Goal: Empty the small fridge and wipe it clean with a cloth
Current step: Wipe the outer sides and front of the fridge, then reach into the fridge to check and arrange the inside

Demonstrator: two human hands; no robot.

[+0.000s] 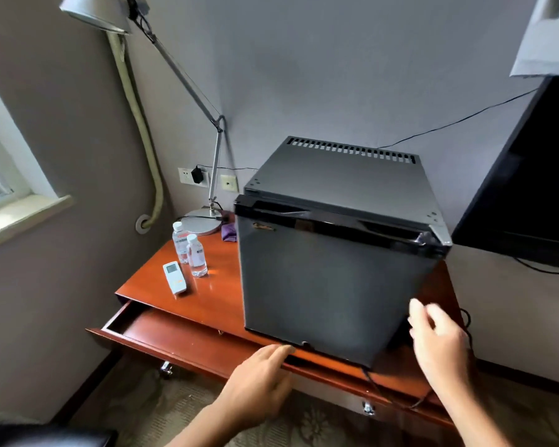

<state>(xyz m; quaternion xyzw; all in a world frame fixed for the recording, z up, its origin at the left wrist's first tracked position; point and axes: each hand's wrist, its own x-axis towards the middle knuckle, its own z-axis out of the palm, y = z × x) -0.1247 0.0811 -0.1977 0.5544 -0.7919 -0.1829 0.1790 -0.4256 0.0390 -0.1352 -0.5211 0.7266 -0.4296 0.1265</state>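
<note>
A small black fridge (pixel 329 279) stands on a red-brown wooden desk (pixel 213 295) with its door closed toward me. My left hand (pixel 259 382) lies flat with straight fingers at the desk's front edge, just under the door's lower left corner. My right hand (pixel 436 343) hovers beside the door's lower right edge, fingers loosely spread and blurred, holding nothing. Two small water bottles (pixel 192 253) stand left of the fridge. A purple cloth (pixel 229 233) lies behind them by the fridge's back left corner.
A white remote (pixel 175 277) lies near the bottles. The desk drawer (pixel 162 330) is pulled open at the left. A desk lamp (pixel 204 221) stands at the back. A dark TV screen (pixel 530 175) hangs at the right. A black cable (pixel 384 395) trails over the desk front.
</note>
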